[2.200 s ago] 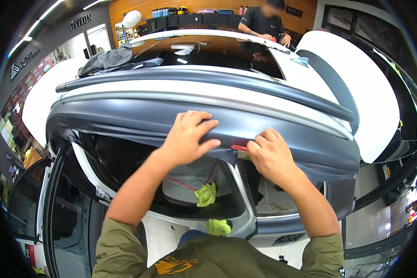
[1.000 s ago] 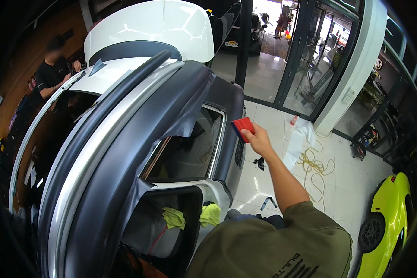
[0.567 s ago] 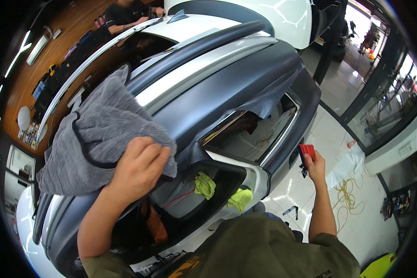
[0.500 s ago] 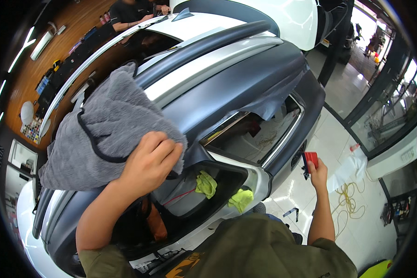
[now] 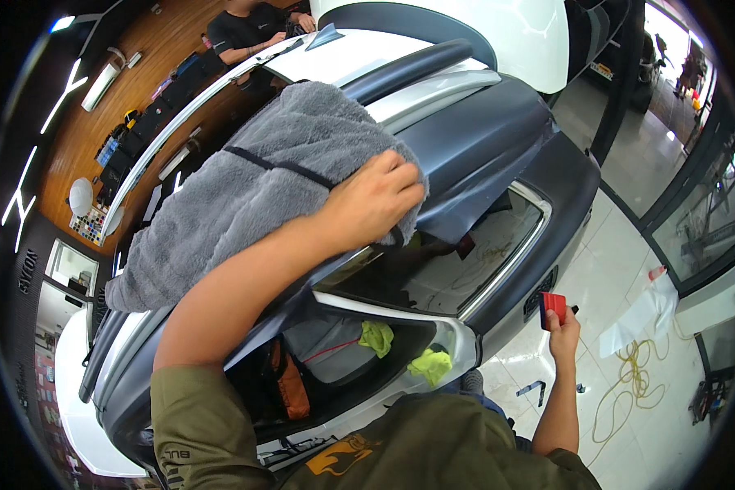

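My left hand grips the edge of a thick grey microfiber towel with a black border, its fingers closed on the plush. The towel drapes across the car's roof side and covers part of the roof rail. Just beyond that hand, dark blue-grey film lies over the body panel, its lower edge loose above the rear side window. Held out at the right, away from the car, my right hand is closed on a red squeegee with a dark edge.
Two yellow-green cloths hang about the open door area below the window. A tangled yellow cord and a white sheet lie on the tiled floor. Across the roof stands a person in a dark shirt. The tailgate is raised.
My left hand has carried the towel right and toward the far end of the car, over more of the film. The right hand still holds the squeegee, now turned somewhat. The view has shifted slightly.
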A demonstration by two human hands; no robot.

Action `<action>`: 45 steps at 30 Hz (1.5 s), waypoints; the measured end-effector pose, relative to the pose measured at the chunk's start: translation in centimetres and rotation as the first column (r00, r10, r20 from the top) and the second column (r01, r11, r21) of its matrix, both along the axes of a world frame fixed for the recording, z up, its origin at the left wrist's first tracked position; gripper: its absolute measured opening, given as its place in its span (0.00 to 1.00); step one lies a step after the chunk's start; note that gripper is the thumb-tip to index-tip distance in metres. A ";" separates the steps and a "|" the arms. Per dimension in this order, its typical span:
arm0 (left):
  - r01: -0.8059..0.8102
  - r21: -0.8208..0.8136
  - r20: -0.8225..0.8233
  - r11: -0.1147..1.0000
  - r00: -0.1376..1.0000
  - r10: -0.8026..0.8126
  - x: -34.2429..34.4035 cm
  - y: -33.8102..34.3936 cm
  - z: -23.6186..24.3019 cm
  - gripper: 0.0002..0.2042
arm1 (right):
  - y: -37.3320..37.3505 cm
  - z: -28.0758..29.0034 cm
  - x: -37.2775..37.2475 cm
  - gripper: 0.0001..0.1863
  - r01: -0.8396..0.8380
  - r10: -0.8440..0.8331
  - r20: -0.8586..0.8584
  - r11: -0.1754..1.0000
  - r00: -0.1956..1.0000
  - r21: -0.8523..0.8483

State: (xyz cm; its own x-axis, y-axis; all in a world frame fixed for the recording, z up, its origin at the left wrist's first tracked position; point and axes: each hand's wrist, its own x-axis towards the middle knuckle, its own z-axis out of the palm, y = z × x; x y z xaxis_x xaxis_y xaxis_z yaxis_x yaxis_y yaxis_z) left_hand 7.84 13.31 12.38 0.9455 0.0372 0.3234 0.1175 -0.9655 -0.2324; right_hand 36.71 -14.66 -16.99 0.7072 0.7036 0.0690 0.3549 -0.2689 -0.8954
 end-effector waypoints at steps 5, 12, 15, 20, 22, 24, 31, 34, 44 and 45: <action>-0.048 -0.044 0.063 0.998 0.997 0.051 6.4 2.7 0.1 0.08 | 1.5 -0.3 0.3 0.13 -0.052 0.066 -0.180 0.995 0.981 0.082; -0.218 -0.131 0.075 0.967 0.971 0.229 3.0 0.7 2.2 0.09 | 9.1 14.8 2.7 0.17 -0.190 0.241 -0.090 0.904 0.966 0.383; -0.412 -0.266 0.098 0.872 0.888 0.450 -1.8 -3.9 3.3 0.22 | 11.9 20.7 3.3 0.15 -0.339 0.180 0.371 0.838 0.911 0.427; -0.814 0.344 0.211 0.467 0.552 0.807 -12.5 -8.1 6.0 0.41 | 12.5 28.1 22.8 0.15 0.209 -0.479 0.182 0.652 0.859 0.729; -0.891 0.255 0.359 0.377 0.449 0.818 -17.5 -5.7 5.7 0.40 | 13.1 31.0 29.9 0.15 0.313 -0.395 -0.025 0.687 0.918 0.655; -0.936 0.067 0.396 0.347 0.344 0.851 -20.9 -4.6 5.2 0.37 | 15.0 31.7 28.9 0.14 0.257 -0.308 -0.045 0.695 0.950 0.672; -0.513 -0.618 0.590 0.596 0.197 0.783 -29.3 8.7 14.4 0.21 | 13.8 26.9 7.3 0.20 -0.325 0.352 0.031 0.823 0.936 0.467; 0.103 -0.655 0.714 0.749 -0.241 0.658 -36.5 13.0 21.6 0.21 | 9.9 24.4 2.4 0.21 -0.394 0.315 0.345 0.900 0.884 0.186; -0.944 -0.266 0.679 0.197 -0.038 0.734 -61.0 13.7 23.1 0.28 | -2.9 22.1 1.2 0.28 -0.031 0.107 -0.106 0.833 0.989 0.552; -0.959 -0.127 0.627 0.253 0.120 0.770 -65.7 11.9 22.3 0.27 | -0.1 23.0 -0.6 0.28 -0.113 0.206 -0.092 0.798 0.974 0.592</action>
